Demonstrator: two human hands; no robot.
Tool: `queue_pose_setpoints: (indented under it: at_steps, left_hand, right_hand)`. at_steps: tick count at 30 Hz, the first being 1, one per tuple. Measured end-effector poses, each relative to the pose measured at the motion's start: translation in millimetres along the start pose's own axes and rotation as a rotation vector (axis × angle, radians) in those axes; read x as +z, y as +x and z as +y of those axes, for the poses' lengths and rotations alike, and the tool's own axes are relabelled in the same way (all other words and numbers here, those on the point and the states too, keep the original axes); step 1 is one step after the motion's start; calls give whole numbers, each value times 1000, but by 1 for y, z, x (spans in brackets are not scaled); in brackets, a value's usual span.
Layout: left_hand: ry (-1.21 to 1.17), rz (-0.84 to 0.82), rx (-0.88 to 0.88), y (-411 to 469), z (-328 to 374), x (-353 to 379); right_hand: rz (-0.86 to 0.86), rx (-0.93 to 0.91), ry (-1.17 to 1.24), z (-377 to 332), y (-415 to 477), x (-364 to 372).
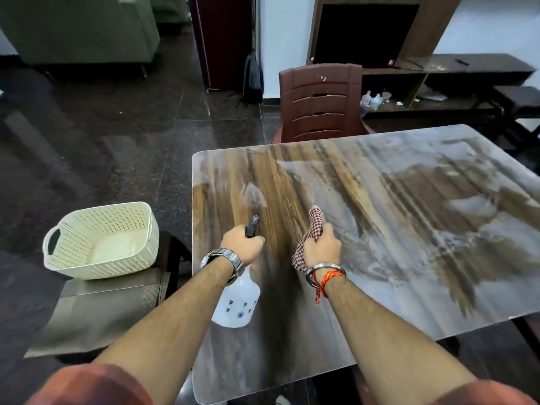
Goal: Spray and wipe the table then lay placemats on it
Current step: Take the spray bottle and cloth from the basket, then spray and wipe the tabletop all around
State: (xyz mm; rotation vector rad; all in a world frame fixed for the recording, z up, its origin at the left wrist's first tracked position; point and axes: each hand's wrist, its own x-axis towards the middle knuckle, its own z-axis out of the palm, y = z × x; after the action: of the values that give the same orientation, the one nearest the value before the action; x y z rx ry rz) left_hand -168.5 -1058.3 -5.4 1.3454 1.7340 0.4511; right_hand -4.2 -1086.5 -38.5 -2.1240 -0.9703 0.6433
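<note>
The left hand (pixel 241 242) is gripping the head of a white spray bottle (pixel 238 299) with blue flowers, fingers curled round its dark trigger, with the nozzle (pixel 252 225) pointing toward twelve o'clock over the wooden table (pixel 409 229). A faint puff of mist (pixel 252 195) is hanging just beyond the nozzle. The right hand (pixel 321 247), at three o'clock of the left and near it, is clutching a bunched red-and-white checked cloth (pixel 315 220), one end sticking up from the fist and the other trailing by the wrist. Pale, streaky wet patches are showing across the tabletop from one to four o'clock. At nine o'clock of the table, a cream perforated basket (pixel 102 241) is sitting on grey woven placemats (pixel 96 314) stacked on a dark seat. A brown slatted chair (pixel 320 103) is standing at the table's twelve o'clock edge.
</note>
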Motion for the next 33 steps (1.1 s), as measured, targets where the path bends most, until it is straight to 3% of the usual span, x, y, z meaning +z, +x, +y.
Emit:
queue_pose_setpoints:
  at_steps: [7, 9, 14, 18, 21, 27, 33]
  left_hand:
    - [-111, 111, -84, 5, 3, 0]
    - [-119, 147, -103, 10, 0, -5]
    - [-103, 221, -121, 28, -9, -22]
    - [-45, 287, -128, 55, -19, -38]
    - [-71, 283, -143, 78, -19, -48]
    - [-70, 281, -121, 132, -15, -63]
    - [-99, 329, -207, 181, -9, -80]
  right_hand:
    - [15, -80, -195, -14, 4, 11]
    - [15, -224, -235, -22, 6, 21]
    - [-357, -742, -540, -18, 13, 73]
    - [-562, -737, -697, -11, 26, 118]
    - [-557, -716, -805, 1, 26, 148]
    - [-488, -800, -792, -18, 51, 186]
    - [-627, -976, -818, -60, 79, 230]
